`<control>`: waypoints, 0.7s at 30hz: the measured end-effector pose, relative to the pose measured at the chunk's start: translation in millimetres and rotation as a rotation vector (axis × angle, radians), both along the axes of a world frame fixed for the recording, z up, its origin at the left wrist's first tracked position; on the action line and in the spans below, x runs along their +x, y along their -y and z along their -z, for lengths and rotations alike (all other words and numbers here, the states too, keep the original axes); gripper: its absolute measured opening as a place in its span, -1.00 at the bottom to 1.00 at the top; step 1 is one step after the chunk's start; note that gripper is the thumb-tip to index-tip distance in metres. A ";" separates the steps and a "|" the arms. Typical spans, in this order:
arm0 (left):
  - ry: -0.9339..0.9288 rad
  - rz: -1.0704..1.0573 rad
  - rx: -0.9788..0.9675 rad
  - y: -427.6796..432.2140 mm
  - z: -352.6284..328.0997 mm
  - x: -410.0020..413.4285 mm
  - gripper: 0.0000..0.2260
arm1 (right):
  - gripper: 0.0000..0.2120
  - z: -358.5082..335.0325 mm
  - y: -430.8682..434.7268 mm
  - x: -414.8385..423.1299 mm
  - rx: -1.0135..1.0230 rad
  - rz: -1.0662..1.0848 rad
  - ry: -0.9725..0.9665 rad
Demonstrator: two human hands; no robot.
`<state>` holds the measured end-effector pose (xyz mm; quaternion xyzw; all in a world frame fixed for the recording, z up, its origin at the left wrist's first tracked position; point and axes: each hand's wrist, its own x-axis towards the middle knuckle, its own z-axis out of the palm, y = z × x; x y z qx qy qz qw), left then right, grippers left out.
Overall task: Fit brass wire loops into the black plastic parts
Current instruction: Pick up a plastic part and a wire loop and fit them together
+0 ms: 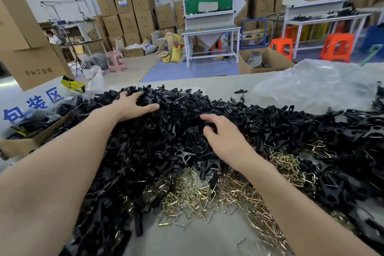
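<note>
Stacked cartons (128, 12), white workbenches (209, 33) and orange plastic stools (336, 48) fill the back of a packing workshop, beyond a pale worktable (187, 239) that spans the foreground. A deep heap of black plastic parts (176, 131) covers most of the table from left to right. At its near edge lies a smaller, tangled drift of brass wire loops (197, 195), some of them sliding under the black pieces and a few scattered loose on the bare tabletop.

A person reaches both bare arms across the heap. The left hand (133, 106) lies palm down on the far left crest of the black parts, its fingers spread and the thumb stretched out to the side – the fingertips sink a little into the pieces but close round nothing. The right hand (222, 135) rests lower on the pile, nearer the middle, with forefinger and thumb curved toward each other among the black parts; whether they pinch one cannot be told from this view. Neither hand touches the brass loops, which sit below the right wrist.

Crumpled clear plastic sheeting (311, 83) is bunched on the table's far right, and an open cardboard box (20, 143) of dark items stands at the left edge – just beside the heap.
</note>
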<state>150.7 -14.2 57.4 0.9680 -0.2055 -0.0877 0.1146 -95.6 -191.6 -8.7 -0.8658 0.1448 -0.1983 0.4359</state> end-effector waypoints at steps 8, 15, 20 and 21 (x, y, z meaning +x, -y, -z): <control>0.165 0.278 0.116 26.5 29.4 -19.2 -0.12 | -0.47 23.4 5.9 24.2 -0.346 0.037 -0.375; 0.521 0.455 0.115 -33.4 45.1 -77.0 -0.61 | -0.53 10.1 -11.5 0.1 -0.358 0.011 -0.318; 0.563 0.470 0.068 -57.4 39.6 -99.4 -0.69 | -0.60 4.0 -18.5 -44.7 -0.317 0.069 -0.093; 0.564 0.465 0.005 -59.9 37.9 -104.1 -0.72 | -0.61 4.2 -18.9 -53.1 -0.310 0.085 -0.048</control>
